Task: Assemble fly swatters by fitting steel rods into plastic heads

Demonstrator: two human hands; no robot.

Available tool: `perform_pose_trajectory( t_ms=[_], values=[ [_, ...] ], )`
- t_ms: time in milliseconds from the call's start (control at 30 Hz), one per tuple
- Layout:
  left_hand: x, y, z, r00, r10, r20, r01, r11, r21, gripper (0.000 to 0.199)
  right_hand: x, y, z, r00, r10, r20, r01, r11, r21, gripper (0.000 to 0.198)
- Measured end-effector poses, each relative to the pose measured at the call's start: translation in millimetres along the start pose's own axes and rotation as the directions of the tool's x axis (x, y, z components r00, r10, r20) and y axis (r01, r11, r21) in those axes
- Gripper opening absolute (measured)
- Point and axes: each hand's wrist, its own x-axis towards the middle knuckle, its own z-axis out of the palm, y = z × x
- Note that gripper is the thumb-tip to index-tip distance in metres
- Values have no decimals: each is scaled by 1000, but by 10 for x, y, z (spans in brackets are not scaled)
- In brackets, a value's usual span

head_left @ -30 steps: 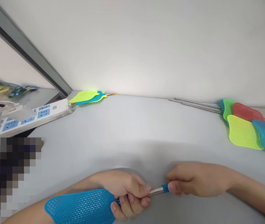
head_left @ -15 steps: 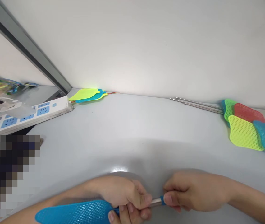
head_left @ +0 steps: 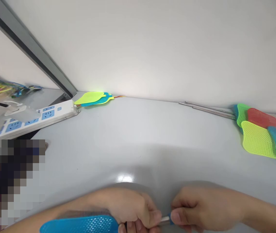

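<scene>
At the bottom of the head view, my left hand [head_left: 130,207] is closed around the neck and metal rod of a blue fly swatter [head_left: 84,225]. Its mesh head points left, under my left forearm, and is cut off by the lower edge. My right hand [head_left: 198,208] pinches a small blue piece at the rod's right end. A short stretch of bare metal rod [head_left: 164,219] shows between the two hands. Whatever lies inside either grip is hidden by the fingers.
At right lie swatter heads in yellow [head_left: 260,140], red [head_left: 262,118], green and blue, with metal rods [head_left: 210,111]. Yellow and blue swatters [head_left: 90,97] rest by the wall panel. A white power strip [head_left: 62,111] and bagged items [head_left: 4,89] are at left.
Both hands and the blue fly swatter sit slightly lower in the picture. Less of the swatter head shows. The background has shifted slightly right, as the camera moved a little.
</scene>
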Motion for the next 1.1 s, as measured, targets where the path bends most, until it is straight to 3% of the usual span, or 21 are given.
perform_pose_trajectory(
  t_ms=[200,833,967,1100],
  values=[
    [8,23,66,988,-36,-149,60,986,157,20,5,35,34,1000,-6,6,6,1000,-9,36],
    [50,-16,94,970,51,-237,14,964,264,12,16,53,54,999,-29,-14,29,999,-33,35],
    [-29,40,82,980,3,-199,32,985,169,19,21,28,26,999,-31,-21,33,997,69,37],
    [-125,84,53,998,43,-56,-45,998,-35,26,46,4,3,1000,-14,-17,18,959,281,38]
  ],
)
